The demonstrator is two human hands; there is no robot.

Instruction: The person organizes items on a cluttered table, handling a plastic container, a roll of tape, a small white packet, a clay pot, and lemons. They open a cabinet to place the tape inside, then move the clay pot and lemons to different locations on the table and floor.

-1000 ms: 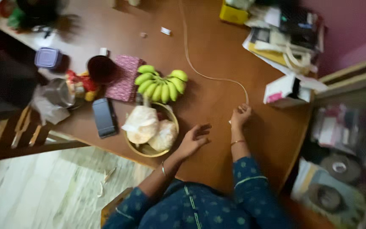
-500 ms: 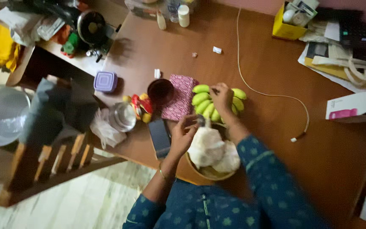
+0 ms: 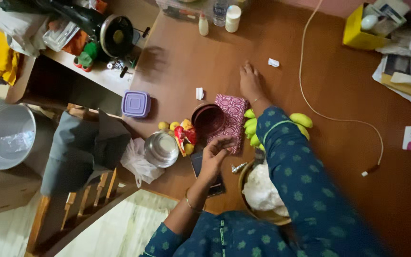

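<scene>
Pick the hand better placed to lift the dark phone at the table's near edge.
Left. The left hand hovers right over the phone, apparently empty. The right hand lies flat beyond the patterned cloth, its arm stretched across the bananas.

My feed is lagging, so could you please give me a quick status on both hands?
Left hand open, empty, above dark phone. Right hand flat on table, past patterned cloth. Bananas under right sleeve.

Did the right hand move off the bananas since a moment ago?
Yes. The right hand was on the green bananas; now it lies flat on the wooden table, farther from the person, past the maroon patterned cloth.
</scene>
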